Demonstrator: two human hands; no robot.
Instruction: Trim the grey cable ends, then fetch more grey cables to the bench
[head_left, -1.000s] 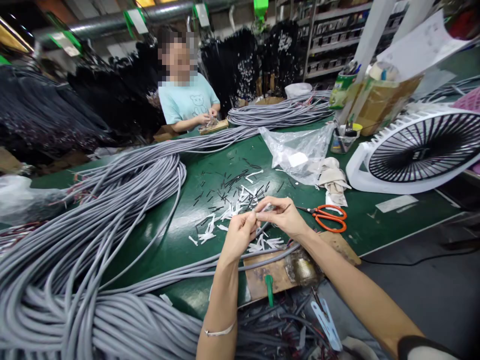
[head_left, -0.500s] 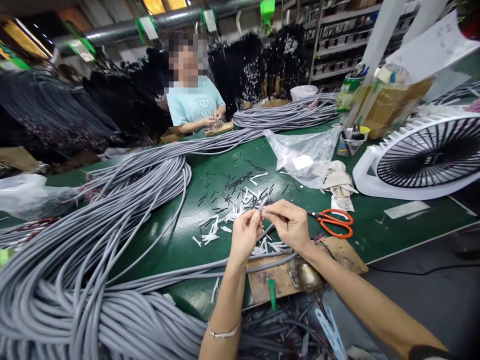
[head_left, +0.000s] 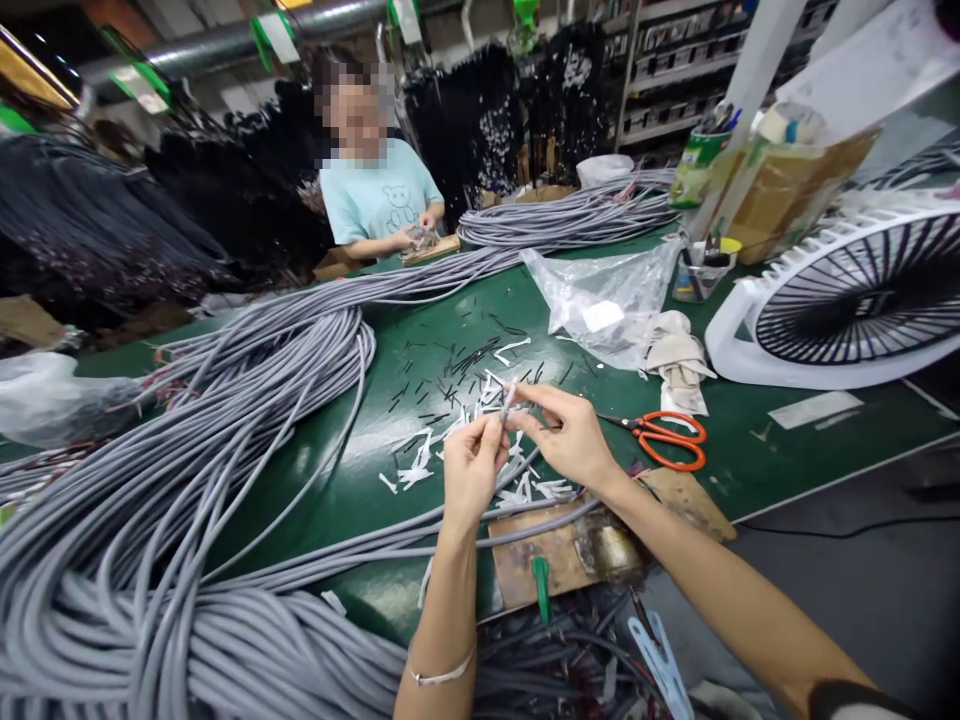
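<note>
Between thumb and fingers, my left hand (head_left: 472, 465) pinches a grey cable (head_left: 508, 402), and its end sticks up above the grip. The fingertips of my right hand (head_left: 574, 435) are bent around that same end, index finger higher and thumb lower. Exactly where they press is partly hidden. Beneath both hands lie white strips (head_left: 420, 465) and thin black offcuts (head_left: 469, 360). Orange-handled scissors (head_left: 670, 440) rest just right of my right hand. Closer to me, a worn wooden board (head_left: 517, 570) with a green clip (head_left: 541, 585) sits at the table edge.
A large bundle of grey cables (head_left: 247, 430) covers the left side of the green table (head_left: 420, 340). A clear plastic bag (head_left: 607, 300), a cloth (head_left: 677, 360) and a white fan (head_left: 832, 310) stand to the right. A co-worker (head_left: 379, 200) handles something across the table.
My hands have moved slightly left. The right fingertips have spread from a close pinch, and more of the cable end shows above my left hand.
</note>
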